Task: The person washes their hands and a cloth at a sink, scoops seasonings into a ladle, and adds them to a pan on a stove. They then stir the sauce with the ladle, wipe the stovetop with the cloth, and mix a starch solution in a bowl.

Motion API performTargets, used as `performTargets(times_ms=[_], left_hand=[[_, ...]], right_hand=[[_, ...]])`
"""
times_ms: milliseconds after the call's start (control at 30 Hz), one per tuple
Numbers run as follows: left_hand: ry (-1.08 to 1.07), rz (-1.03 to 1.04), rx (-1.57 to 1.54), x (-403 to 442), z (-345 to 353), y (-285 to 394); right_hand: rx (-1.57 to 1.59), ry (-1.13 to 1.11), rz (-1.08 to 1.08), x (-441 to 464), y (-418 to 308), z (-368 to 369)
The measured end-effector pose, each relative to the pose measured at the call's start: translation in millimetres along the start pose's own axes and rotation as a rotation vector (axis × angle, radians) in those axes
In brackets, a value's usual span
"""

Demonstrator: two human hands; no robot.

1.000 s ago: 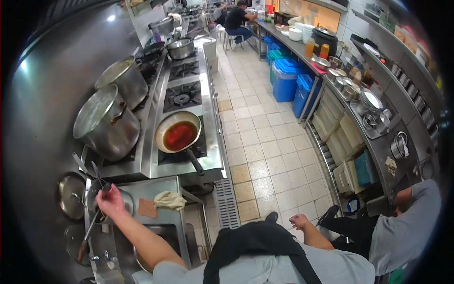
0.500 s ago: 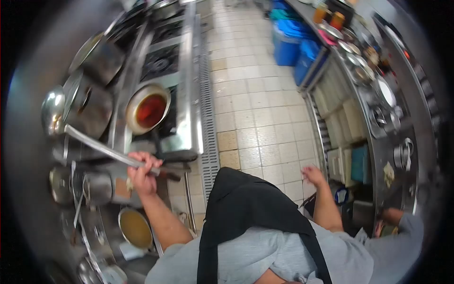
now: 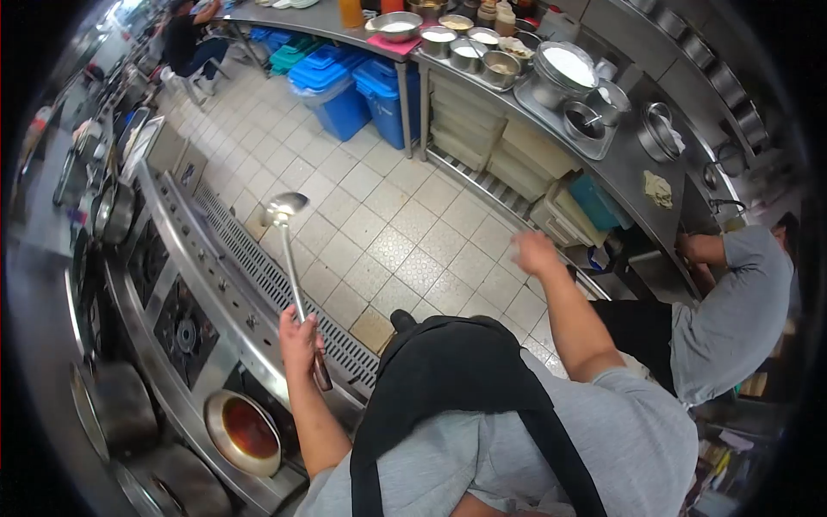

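Note:
My left hand (image 3: 300, 343) is closed round the handle of a long metal ladle (image 3: 288, 250). The ladle's bowl points away from me over the tiled floor, and its dark handle end sticks out below my fingers. Out in front of my body on the right, my right hand (image 3: 534, 253) is raised over the floor near the counter; its fingers are blurred. A pan (image 3: 220, 439) of reddish-brown liquid sits on the stove (image 3: 215, 323), left of and below my left hand.
Large pots (image 3: 121, 405) stand at the lower left. Blue bins (image 3: 340, 99) are under the right counter (image 3: 633, 185), which carries bowls and a white-filled container (image 3: 564, 69). A co-worker (image 3: 732, 310) leans at the counter on the right. Another person (image 3: 185, 43) sits far back.
The view has swung right. My left hand has come away from the sink side with the ladle, which now extends over the floor. My right hand has risen and reaches farther forward.

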State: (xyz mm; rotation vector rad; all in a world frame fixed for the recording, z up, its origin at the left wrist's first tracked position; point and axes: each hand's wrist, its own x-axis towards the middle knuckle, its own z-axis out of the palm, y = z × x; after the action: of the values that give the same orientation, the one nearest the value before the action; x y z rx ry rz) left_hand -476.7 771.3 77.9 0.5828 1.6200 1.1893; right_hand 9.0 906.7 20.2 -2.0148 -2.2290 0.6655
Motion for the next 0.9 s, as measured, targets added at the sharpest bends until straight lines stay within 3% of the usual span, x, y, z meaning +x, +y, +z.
performTargets(times_ms=[33,67,133,200,267,367,500,533,633,767,900], left_hand=[[-0.028,-0.088,0.052,13,12,7],[-0.07,-0.132,0.021,34,16,0],[-0.165,-0.233,0.002,62,29,-6],[-0.182,-0.288,0.016,90,47,-8],[-0.2,-0.352,0.027,121,63,-10],[-0.213,-0.474,0.089,163,82,-8],[-0.156,-0.495,0.101,200,108,5],[-0.114,-0.498,0.082,204,113,13],[-0.064,-0.456,0.037,231,125,27],[-0.043,-0.396,-0.02,246,132,47],[-0.007,-0.419,-0.036,282,125,52]], right_hand=[[0.005,-0.001,-0.005,-14,25,23],[0.361,0.006,0.204,-31,41,50],[0.749,-0.278,0.655,-67,65,72],[0.108,-0.015,0.225,-110,96,115],[0.478,-0.128,0.585,-127,100,129],[0.455,-0.119,0.555,-93,105,128],[0.327,-0.012,0.322,49,77,45],[0.409,0.164,0.254,89,54,7],[0.517,0.391,0.039,208,19,-77],[0.345,0.47,-0.016,317,-27,-181],[0.04,0.453,0.08,392,-37,-218]])
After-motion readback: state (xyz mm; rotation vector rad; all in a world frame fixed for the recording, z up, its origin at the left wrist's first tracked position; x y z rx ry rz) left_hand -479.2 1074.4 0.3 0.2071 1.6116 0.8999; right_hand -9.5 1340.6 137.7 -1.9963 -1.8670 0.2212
